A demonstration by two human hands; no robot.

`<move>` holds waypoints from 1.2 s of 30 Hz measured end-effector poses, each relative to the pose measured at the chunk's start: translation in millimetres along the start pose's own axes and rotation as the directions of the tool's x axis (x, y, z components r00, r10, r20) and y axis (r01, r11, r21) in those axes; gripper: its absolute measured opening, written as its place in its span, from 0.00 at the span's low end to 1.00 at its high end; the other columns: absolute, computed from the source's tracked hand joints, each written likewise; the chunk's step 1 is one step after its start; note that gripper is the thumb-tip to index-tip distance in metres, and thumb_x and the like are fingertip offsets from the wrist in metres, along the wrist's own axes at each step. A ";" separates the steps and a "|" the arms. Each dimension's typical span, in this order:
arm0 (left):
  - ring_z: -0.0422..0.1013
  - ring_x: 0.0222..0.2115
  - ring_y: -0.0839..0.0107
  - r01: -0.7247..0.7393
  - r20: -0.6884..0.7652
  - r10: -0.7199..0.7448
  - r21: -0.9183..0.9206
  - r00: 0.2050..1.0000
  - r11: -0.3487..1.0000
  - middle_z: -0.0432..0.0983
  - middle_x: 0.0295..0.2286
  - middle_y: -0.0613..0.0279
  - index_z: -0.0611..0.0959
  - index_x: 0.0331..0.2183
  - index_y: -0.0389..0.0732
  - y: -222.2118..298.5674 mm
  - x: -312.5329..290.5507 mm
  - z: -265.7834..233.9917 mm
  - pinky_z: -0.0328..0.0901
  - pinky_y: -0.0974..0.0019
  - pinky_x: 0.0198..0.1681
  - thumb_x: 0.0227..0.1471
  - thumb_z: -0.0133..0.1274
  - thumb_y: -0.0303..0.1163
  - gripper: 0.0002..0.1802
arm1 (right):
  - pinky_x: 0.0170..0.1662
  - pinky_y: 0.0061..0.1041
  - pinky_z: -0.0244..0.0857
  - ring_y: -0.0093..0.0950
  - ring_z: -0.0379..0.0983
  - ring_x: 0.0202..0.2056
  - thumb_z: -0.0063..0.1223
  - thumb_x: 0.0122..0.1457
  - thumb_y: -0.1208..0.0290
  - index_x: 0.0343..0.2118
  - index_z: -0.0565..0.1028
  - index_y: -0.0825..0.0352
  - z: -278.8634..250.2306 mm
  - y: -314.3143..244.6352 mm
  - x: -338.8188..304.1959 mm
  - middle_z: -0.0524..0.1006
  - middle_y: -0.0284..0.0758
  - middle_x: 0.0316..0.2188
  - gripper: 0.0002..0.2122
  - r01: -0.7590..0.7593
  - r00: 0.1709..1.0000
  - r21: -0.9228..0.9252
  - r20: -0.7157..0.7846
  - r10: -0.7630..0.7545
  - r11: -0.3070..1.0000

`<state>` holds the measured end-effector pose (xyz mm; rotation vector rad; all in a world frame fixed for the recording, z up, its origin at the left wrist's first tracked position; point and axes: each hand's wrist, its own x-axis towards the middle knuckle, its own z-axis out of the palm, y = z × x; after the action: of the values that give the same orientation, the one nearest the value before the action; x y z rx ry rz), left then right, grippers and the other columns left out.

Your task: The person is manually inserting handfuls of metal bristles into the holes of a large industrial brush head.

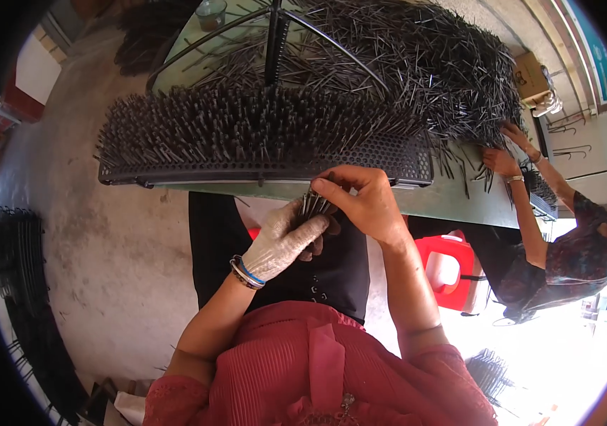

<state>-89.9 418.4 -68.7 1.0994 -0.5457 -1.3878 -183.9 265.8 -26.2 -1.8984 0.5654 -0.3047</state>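
In front of my body, my left hand (283,238), in a pale knit glove with dark fingertips, is closed round a small bundle of thin dark rods (312,204). My bare right hand (366,202) meets it from the right, thumb and fingers pinched at the top of the same bundle. Just beyond both hands stands a black perforated rack (197,175), its holes crowded with upright dark rods (247,128) over most of its length. Bare holes (410,162) show at the rack's right end. How many rods each hand grips is hidden by the fingers.
A large heap of loose black rods (431,64) covers the table (470,202) behind the rack. At the right a co-worker's hands (504,160) reach into the heap. A red stool (449,273) stands below the table. A glass cup (211,13) is at the far left.
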 end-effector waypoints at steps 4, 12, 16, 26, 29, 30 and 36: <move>0.65 0.21 0.85 0.058 -0.026 -0.058 0.015 0.998 0.998 0.77 0.32 0.63 0.73 0.47 0.37 -4.6 4.8 1.3 0.60 0.80 0.21 0.61 0.48 0.38 0.18 | 0.31 0.16 0.65 0.14 0.70 0.27 0.59 0.57 0.72 0.35 0.79 0.73 -8.4 3.2 5.4 0.79 0.30 0.25 0.09 0.025 0.973 0.085 -0.232 -0.005 0.996; 0.67 0.24 0.82 0.116 0.020 -0.115 -0.243 0.993 0.963 0.77 0.33 0.61 0.73 0.46 0.37 -4.9 14.1 6.3 0.63 0.77 0.25 0.61 0.45 0.37 0.15 | 0.33 0.20 0.68 0.21 0.74 0.28 0.61 0.52 0.77 0.40 0.78 0.69 -0.1 4.7 32.4 0.79 0.36 0.28 0.11 0.271 0.816 -0.179 -0.479 -0.324 0.946; 0.69 0.25 0.81 0.120 -0.028 -0.136 -0.312 0.990 0.942 0.76 0.33 0.62 0.73 0.45 0.38 -7.2 10.8 8.3 0.64 0.77 0.26 0.62 0.44 0.37 0.15 | 0.33 0.28 0.68 0.35 0.74 0.29 0.63 0.50 0.76 0.39 0.78 0.67 3.3 12.4 37.8 0.79 0.38 0.30 0.12 0.349 0.777 -0.366 -0.401 -0.484 0.863; 0.67 0.25 0.83 0.046 -0.044 -0.056 -0.200 0.997 0.979 0.75 0.32 0.66 0.73 0.44 0.39 -11.2 7.6 2.9 0.63 0.78 0.25 0.61 0.47 0.41 0.16 | 0.36 0.30 0.67 0.36 0.73 0.31 0.61 0.52 0.72 0.35 0.80 0.70 4.6 2.8 25.6 0.75 0.40 0.31 0.09 0.341 0.770 -0.586 -0.275 -0.576 0.735; 0.66 0.25 0.83 0.029 -0.075 -0.044 -0.193 0.996 0.981 0.75 0.32 0.65 0.73 0.43 0.39 -8.3 6.1 2.8 0.62 0.78 0.25 0.61 0.48 0.40 0.16 | 0.30 0.28 0.67 0.36 0.74 0.28 0.62 0.52 0.70 0.32 0.80 0.71 -0.9 -0.6 5.2 0.76 0.40 0.30 0.09 0.265 0.895 -0.314 -0.272 -0.353 0.912; 0.67 0.25 0.82 0.017 -0.069 -0.033 -0.212 0.997 0.977 0.75 0.32 0.64 0.73 0.43 0.38 -6.0 5.2 4.7 0.63 0.77 0.25 0.61 0.48 0.40 0.16 | 0.30 0.26 0.67 0.32 0.74 0.28 0.63 0.52 0.70 0.32 0.80 0.71 -1.9 -2.1 -1.4 0.77 0.39 0.29 0.09 0.202 0.950 -0.266 -0.182 -0.255 0.942; 0.72 0.26 0.79 -0.012 -0.082 -0.014 -0.300 0.997 0.954 0.76 0.33 0.60 0.73 0.44 0.36 -7.2 6.9 13.5 0.66 0.76 0.25 0.61 0.46 0.39 0.16 | 0.32 0.17 0.66 0.16 0.73 0.28 0.60 0.55 0.73 0.33 0.79 0.73 -11.1 11.2 -8.7 0.79 0.31 0.25 0.08 -0.071 0.995 0.226 -0.050 0.084 0.972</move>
<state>-103.7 409.2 -70.8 0.9046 -0.2613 -1.3669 -199.2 258.0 -31.7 -1.6504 0.6167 -0.3596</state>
